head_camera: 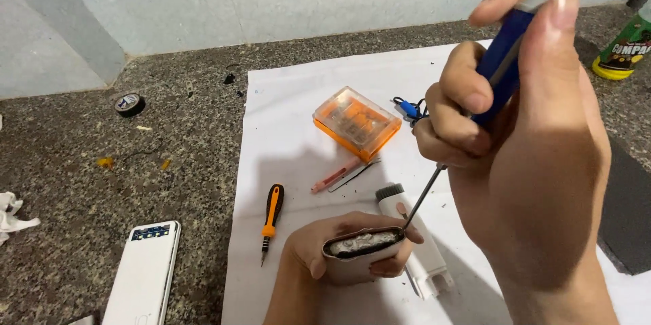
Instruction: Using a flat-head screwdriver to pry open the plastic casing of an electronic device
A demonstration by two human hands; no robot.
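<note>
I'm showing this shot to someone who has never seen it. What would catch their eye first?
Probably the right hand, large and close at right, gripping a blue-handled screwdriver whose tip meets the open end of a small grey casing held by the left hand at bottom centre. Next, the orange bit box on the white sheet.
</note>
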